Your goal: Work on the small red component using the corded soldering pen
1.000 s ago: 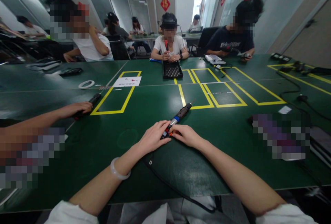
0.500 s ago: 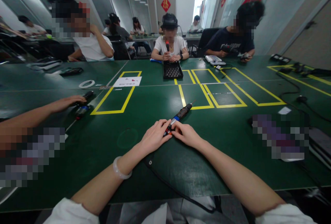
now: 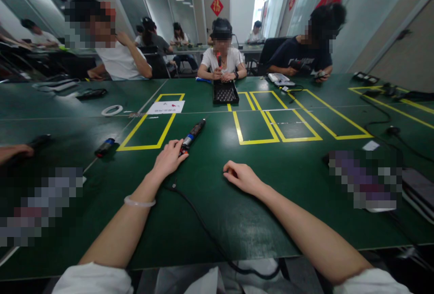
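Observation:
My left hand (image 3: pixel 168 157) lies over the rear end of a slim black electric screwdriver (image 3: pixel 194 133) with a blue and silver band, its fingers closed round it. The tool rests low over the table, nose pointing away to the right, and a black cable (image 3: pixel 200 221) trails back from near the hand to the table edge. No thin bit shows at its nose. My right hand (image 3: pixel 244 177) rests on the green table to the right, apart from the screwdriver. Its fingers are curled with thumb and forefinger together; whatever they may hold is too small to make out.
Yellow tape rectangles (image 3: pixel 259 142) mark the table (image 3: pixel 200 185). To the left are a blue-and-black tool (image 3: pixel 105 147), a white ring (image 3: pixel 112 111) and a co-worker's hand (image 3: pixel 16 153). A paper sheet (image 3: pixel 166 107) lies ahead. Opposite, a person works over a black tray (image 3: pixel 225 92).
My left hand has carried the screwdriver left and away from my right hand, which stays put with its fingers closed. The bit seen at the nose is gone. The co-worker's hand moved left.

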Demonstrator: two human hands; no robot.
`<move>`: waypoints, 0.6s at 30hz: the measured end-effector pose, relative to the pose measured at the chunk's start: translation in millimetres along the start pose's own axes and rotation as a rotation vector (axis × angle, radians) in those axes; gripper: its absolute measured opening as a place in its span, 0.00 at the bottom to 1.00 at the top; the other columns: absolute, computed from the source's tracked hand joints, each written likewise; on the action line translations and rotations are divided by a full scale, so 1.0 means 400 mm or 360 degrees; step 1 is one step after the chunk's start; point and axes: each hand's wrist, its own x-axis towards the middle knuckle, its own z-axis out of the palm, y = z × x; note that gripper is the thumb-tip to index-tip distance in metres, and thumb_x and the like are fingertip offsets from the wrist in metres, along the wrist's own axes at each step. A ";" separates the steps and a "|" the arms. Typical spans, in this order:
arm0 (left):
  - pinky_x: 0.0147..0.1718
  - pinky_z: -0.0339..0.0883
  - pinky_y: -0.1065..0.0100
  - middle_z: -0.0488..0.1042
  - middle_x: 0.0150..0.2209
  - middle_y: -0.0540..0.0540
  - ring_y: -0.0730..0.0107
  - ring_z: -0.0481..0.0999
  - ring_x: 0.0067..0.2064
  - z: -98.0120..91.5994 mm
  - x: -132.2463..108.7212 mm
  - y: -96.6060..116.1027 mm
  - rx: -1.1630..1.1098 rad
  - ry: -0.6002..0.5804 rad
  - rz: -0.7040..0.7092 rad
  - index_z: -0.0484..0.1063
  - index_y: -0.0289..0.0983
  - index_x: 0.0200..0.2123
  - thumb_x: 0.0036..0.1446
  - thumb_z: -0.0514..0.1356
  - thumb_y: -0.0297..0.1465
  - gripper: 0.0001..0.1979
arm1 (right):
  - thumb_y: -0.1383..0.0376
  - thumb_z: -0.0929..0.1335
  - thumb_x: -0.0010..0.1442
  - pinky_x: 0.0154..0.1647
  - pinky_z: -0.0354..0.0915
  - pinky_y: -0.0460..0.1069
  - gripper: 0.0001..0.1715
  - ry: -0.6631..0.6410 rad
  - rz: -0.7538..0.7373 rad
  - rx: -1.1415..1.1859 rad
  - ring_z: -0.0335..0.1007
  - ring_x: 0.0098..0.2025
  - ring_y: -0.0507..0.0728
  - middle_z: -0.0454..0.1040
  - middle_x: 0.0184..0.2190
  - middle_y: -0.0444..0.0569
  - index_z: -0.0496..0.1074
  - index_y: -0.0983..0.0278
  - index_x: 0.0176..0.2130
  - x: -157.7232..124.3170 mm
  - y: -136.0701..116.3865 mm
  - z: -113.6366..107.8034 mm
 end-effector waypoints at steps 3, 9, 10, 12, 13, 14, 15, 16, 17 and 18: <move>0.51 0.64 0.54 0.59 0.59 0.33 0.48 0.66 0.55 0.000 0.010 -0.107 0.0058 0.0010 -0.0249 0.55 0.34 0.63 0.62 0.49 0.45 0.31 | 0.66 0.65 0.63 0.30 0.55 0.44 0.02 -0.0010 0.0001 -0.0014 0.65 0.27 0.50 0.69 0.25 0.40 0.67 0.62 0.39 0.001 0.001 0.003; 0.46 0.65 0.51 0.61 0.59 0.29 0.41 0.67 0.54 -0.021 -0.014 -0.266 0.0184 0.0049 -0.0580 0.57 0.34 0.63 0.63 0.46 0.46 0.31 | 0.66 0.66 0.63 0.30 0.55 0.44 0.03 -0.0021 0.0010 -0.0024 0.65 0.27 0.50 0.69 0.25 0.40 0.68 0.62 0.39 0.003 -0.001 0.006; 0.46 0.65 0.52 0.62 0.58 0.28 0.41 0.68 0.54 -0.026 -0.019 -0.279 0.0204 0.0051 -0.0619 0.57 0.34 0.62 0.63 0.46 0.46 0.31 | 0.66 0.66 0.63 0.30 0.55 0.44 0.02 -0.0021 0.0009 -0.0024 0.65 0.26 0.50 0.69 0.24 0.40 0.68 0.62 0.39 0.003 -0.001 0.006; 0.46 0.64 0.52 0.65 0.56 0.29 0.41 0.69 0.53 -0.034 -0.028 -0.292 0.0248 0.0066 -0.0673 0.60 0.34 0.61 0.63 0.46 0.46 0.30 | 0.66 0.66 0.63 0.29 0.55 0.44 0.02 -0.0020 0.0005 -0.0027 0.65 0.27 0.50 0.69 0.24 0.40 0.68 0.62 0.38 0.002 -0.002 0.006; 0.46 0.64 0.53 0.67 0.55 0.29 0.42 0.70 0.52 -0.037 -0.030 -0.292 0.0276 0.0086 -0.0684 0.61 0.35 0.60 0.62 0.46 0.46 0.29 | 0.66 0.66 0.63 0.29 0.55 0.44 0.02 -0.0021 0.0003 -0.0029 0.65 0.27 0.50 0.70 0.25 0.40 0.68 0.62 0.38 0.001 -0.002 0.006; 0.46 0.64 0.53 0.69 0.53 0.30 0.42 0.70 0.52 -0.039 -0.032 -0.289 0.0304 0.0115 -0.0683 0.63 0.35 0.59 0.62 0.47 0.46 0.28 | 0.66 0.66 0.63 0.29 0.54 0.43 0.02 -0.0022 -0.0001 -0.0030 0.66 0.27 0.50 0.70 0.25 0.40 0.68 0.62 0.38 0.001 -0.002 0.006; 0.47 0.63 0.53 0.70 0.52 0.30 0.43 0.71 0.51 -0.041 -0.033 -0.283 0.0327 0.0147 -0.0677 0.64 0.35 0.57 0.61 0.49 0.45 0.27 | 0.66 0.66 0.63 0.29 0.54 0.43 0.02 -0.0022 -0.0004 -0.0032 0.66 0.27 0.50 0.70 0.25 0.40 0.68 0.62 0.38 0.000 -0.002 0.006; 0.47 0.63 0.54 0.71 0.51 0.31 0.44 0.71 0.51 -0.042 -0.033 -0.276 0.0341 0.0177 -0.0676 0.65 0.35 0.56 0.61 0.51 0.43 0.26 | 0.66 0.66 0.63 0.29 0.54 0.43 0.02 -0.0026 -0.0007 -0.0033 0.66 0.27 0.50 0.70 0.25 0.40 0.68 0.62 0.38 0.000 -0.002 0.006; 0.47 0.63 0.54 0.72 0.50 0.31 0.44 0.71 0.51 -0.041 -0.032 -0.269 0.0342 0.0202 -0.0688 0.66 0.35 0.55 0.59 0.52 0.42 0.25 | 0.66 0.66 0.63 0.29 0.54 0.43 0.02 -0.0025 -0.0009 -0.0038 0.65 0.27 0.50 0.69 0.25 0.40 0.68 0.62 0.38 0.000 -0.002 0.007; 0.46 0.64 0.55 0.72 0.49 0.32 0.45 0.72 0.50 -0.041 -0.031 -0.262 0.0331 0.0218 -0.0713 0.66 0.34 0.54 0.58 0.54 0.41 0.24 | 0.67 0.66 0.63 0.29 0.54 0.43 0.02 -0.0023 -0.0012 -0.0042 0.65 0.27 0.50 0.69 0.25 0.40 0.68 0.63 0.38 0.000 -0.001 0.007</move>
